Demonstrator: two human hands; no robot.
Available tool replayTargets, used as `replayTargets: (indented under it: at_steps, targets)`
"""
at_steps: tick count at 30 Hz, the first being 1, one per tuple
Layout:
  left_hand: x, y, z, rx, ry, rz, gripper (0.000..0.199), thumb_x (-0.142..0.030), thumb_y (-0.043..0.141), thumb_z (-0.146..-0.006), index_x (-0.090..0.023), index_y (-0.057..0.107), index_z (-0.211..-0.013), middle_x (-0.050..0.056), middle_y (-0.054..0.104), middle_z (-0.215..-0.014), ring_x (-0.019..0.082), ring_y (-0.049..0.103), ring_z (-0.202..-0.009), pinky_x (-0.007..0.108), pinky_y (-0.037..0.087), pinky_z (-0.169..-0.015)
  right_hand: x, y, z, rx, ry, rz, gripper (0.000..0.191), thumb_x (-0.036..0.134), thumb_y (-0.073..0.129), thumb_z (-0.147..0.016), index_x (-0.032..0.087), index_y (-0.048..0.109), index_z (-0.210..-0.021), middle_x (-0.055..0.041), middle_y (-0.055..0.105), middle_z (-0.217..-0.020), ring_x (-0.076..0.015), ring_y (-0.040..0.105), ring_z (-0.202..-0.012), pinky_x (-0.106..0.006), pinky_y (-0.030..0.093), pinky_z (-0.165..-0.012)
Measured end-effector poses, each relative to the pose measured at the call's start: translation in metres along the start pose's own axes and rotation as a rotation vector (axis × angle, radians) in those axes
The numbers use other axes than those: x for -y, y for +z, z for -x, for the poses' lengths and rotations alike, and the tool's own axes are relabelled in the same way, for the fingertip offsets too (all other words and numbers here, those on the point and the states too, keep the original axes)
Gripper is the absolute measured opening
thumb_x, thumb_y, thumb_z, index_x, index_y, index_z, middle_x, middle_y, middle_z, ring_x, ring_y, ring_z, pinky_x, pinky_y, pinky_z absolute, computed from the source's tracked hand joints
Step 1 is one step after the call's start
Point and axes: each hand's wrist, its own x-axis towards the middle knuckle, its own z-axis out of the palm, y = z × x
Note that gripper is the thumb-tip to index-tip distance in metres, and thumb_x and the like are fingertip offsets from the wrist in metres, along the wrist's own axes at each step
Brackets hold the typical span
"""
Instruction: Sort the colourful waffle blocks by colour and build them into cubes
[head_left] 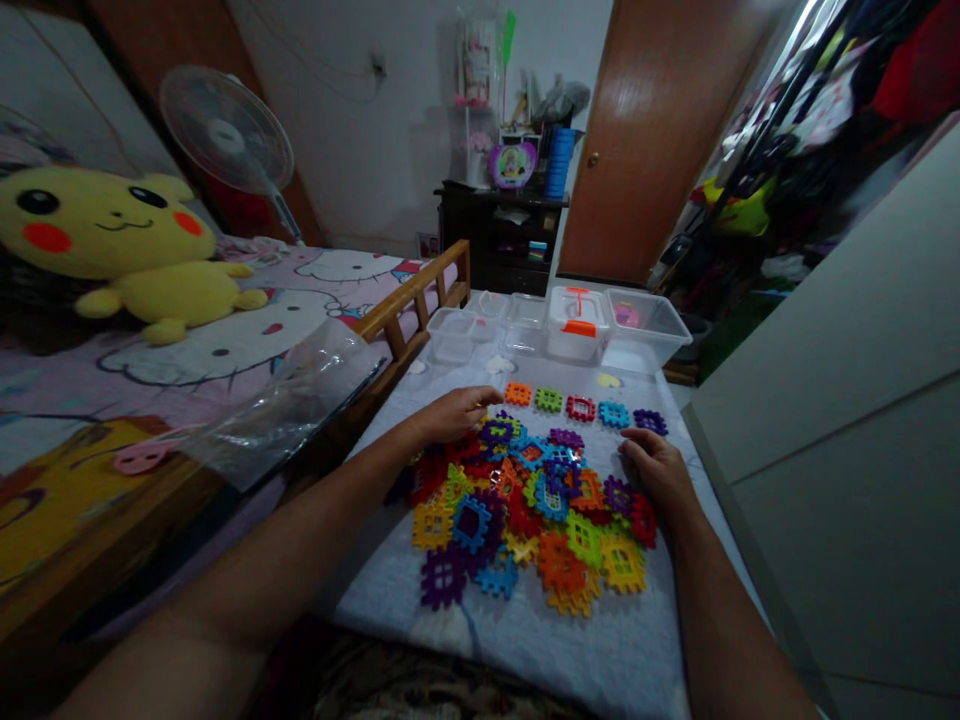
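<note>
Bedroom in a private home. Evidence: wooden-railed bed (405,320) with Hello Kitty sheet (217,370), large Pikachu plush (112,235), pedestal fan (226,130), dark wooden dresser (495,240), brown wooden door (652,140), hanging clothes (817,120).

I can't read any words or numbers here, not on the colored plastic building pieces (472,522) and not on the clear plastic box (643,325).
</note>
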Motion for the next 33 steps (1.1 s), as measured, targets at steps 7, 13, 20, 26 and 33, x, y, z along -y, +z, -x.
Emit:
replayTargets:
  at_steps: [7,13,20,26,33]
  targets:
    - [0.034,-0.021,0.036,-0.1,-0.092,-0.14,0.041,-0.032,0.049,-0.085,-0.019,0.064,-0.121,0.009,0.066,-0.13,0.025,0.06,-0.121,0.038,0.043,-0.108,0.006,0.002,0.003,0.004,0.027,-0.053,0.046,0.048,0.07,-0.067,0.015,0.068,-0.099,0.0011,0.062,-0.063,-0.0141,0.05,-0.052,-0.027,0.037,-0.048]
    - [0.044,-0.027,0.063,-0.001,-0.135,-0.153,0.058,-0.037,0.066,-0.074,-0.014,0.059,-0.128,0.014,0.062,-0.133,0.031,0.057,-0.124,0.042,0.042,-0.108,0.0,-0.001,-0.001,-0.015,-0.013,0.035,0.045,0.047,0.069,-0.068,0.016,0.072,-0.099,-0.0028,0.068,-0.071,-0.0171,0.057,-0.059,-0.029,0.043,-0.053]
    - [0.052,-0.015,0.064,-0.107,-0.133,-0.072,0.065,-0.031,0.074,-0.063,-0.02,0.06,-0.125,0.011,0.063,-0.13,0.031,0.058,-0.121,0.043,0.044,-0.106,-0.005,-0.001,-0.002,-0.015,-0.025,0.048,0.042,0.045,0.068,-0.07,0.016,0.072,-0.1,-0.003,0.069,-0.072,-0.0169,0.057,-0.059,-0.029,0.045,-0.054]
    - [0.059,-0.007,0.057,-0.191,-0.157,0.017,0.065,-0.028,0.072,-0.061,-0.02,0.061,-0.125,0.013,0.065,-0.128,0.03,0.064,-0.111,0.042,0.05,-0.098,-0.003,-0.001,-0.001,-0.012,-0.005,0.044,0.045,0.046,0.069,-0.068,0.016,0.072,-0.102,-0.0028,0.068,-0.071,-0.0169,0.056,-0.059,-0.029,0.044,-0.054]
    - [0.053,-0.01,0.054,-0.233,-0.167,0.019,0.055,-0.028,0.065,-0.067,-0.018,0.063,-0.121,0.008,0.072,-0.105,0.025,0.068,-0.095,0.036,0.053,-0.086,-0.004,0.0,-0.001,-0.023,-0.045,0.048,0.043,0.046,0.068,-0.07,0.016,0.073,-0.1,-0.0014,0.067,-0.069,-0.0174,0.057,-0.06,-0.03,0.045,-0.056]
